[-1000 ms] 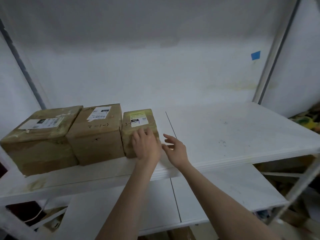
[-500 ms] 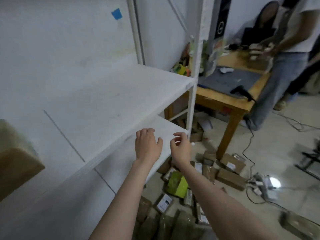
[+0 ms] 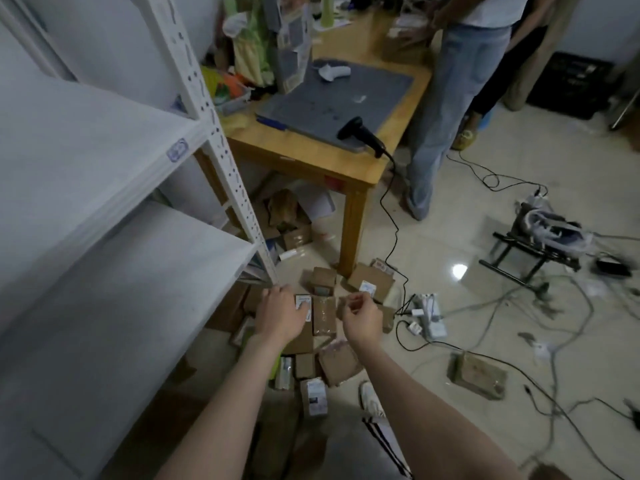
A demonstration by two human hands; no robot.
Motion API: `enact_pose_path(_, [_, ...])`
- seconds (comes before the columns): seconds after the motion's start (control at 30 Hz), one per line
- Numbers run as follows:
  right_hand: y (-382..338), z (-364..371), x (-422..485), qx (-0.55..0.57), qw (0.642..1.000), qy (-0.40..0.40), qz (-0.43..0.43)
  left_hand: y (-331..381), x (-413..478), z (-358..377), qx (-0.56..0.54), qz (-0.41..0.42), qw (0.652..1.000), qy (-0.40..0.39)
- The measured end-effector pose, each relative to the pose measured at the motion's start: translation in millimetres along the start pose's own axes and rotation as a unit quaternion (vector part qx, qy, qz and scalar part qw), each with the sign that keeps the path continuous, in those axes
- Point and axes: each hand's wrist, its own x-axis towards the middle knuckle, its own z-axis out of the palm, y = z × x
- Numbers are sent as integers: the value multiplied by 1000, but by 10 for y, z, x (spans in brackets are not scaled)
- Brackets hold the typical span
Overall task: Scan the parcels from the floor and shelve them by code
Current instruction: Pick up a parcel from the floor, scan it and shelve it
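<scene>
Looking down through the head camera, you have the heap of brown cardboard parcels with white labels (image 3: 337, 367) on the tiled floor, below and ahead of both hands, at the foot of the white metal shelf rack (image 3: 221, 161). One narrow taped brown parcel (image 3: 324, 315) shows between your hands, its long axis running away from you, and neither hand is clearly nearer to it. Your left hand (image 3: 281, 315) hangs palm down with its fingers loosely bent, gripping nothing. Your right hand (image 3: 362, 318) is loosely curled and looks empty too. The black handheld barcode scanner (image 3: 360, 133) lies up on the wooden table (image 3: 311, 161), nearer your right side.
</scene>
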Motion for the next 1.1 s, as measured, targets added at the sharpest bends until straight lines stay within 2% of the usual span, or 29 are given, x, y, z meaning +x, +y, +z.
enact_pose_path(0.17, [180, -730, 968, -49, 998, -31, 0, 985, 650, 320, -35, -14, 999, -30])
enact_pose_path(0.37, [369, -1380, 1632, -39, 999, -6, 28, 1717, 948, 665, -80, -19, 995, -62])
enact_pose_path(0.53, [505, -1471, 1826, -50, 997, -29, 45, 1740, 1095, 815, -106, -58, 990, -76])
enact_pose_path(0.7, [461, -1236, 1982, -79, 993, -76, 52, 1546, 1168, 815, -126, -106, 984, -60])
enact_pose_path(0.9, [344, -860, 2015, -85, 987, -130, 49, 1236, 1192, 889, -123, -124, 982, -64])
enact_pose_path(1.1, [480, -607, 1951, -66, 986, -145, 49, 1030, 1157, 1087, -115, -133, 981, -76])
